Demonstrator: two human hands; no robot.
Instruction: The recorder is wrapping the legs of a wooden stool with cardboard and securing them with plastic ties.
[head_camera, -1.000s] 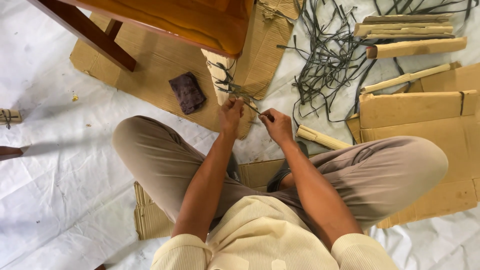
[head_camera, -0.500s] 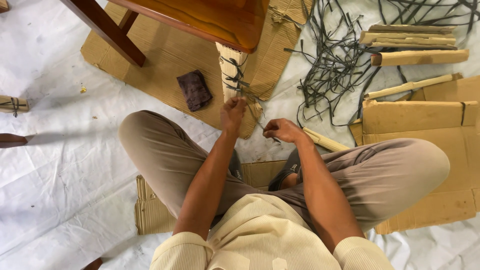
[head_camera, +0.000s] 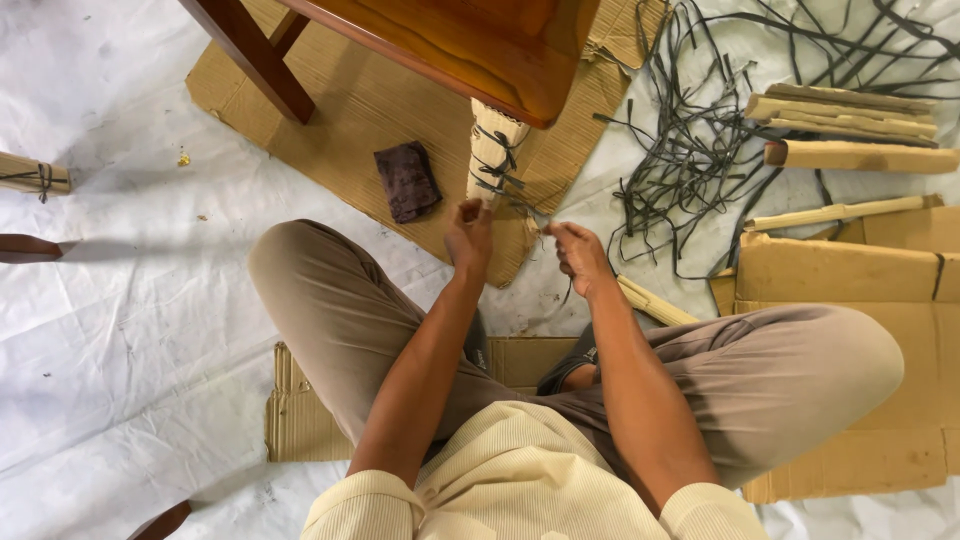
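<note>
A furniture leg wrapped in corrugated cardboard stands just ahead of me, bound by dark straps. My left hand is closed at the lower part of the wrap, pinching a strap end. My right hand sits a little to the right, fingers pinched on the other dark strap end, which dangles below it. The wooden furniture top overhangs the leg. I sit cross-legged with both forearms stretched forward.
A dark brown cloth lies on flat cardboard left of the leg. A tangle of dark straps and rolled cardboard pieces lie at right, with folded cardboard sheets. White sheeting covers the floor.
My right hand pulled down and right, then rose back toward the leg, still pinching the strap. My left hand stayed at the wrap. The view shifted slightly.
</note>
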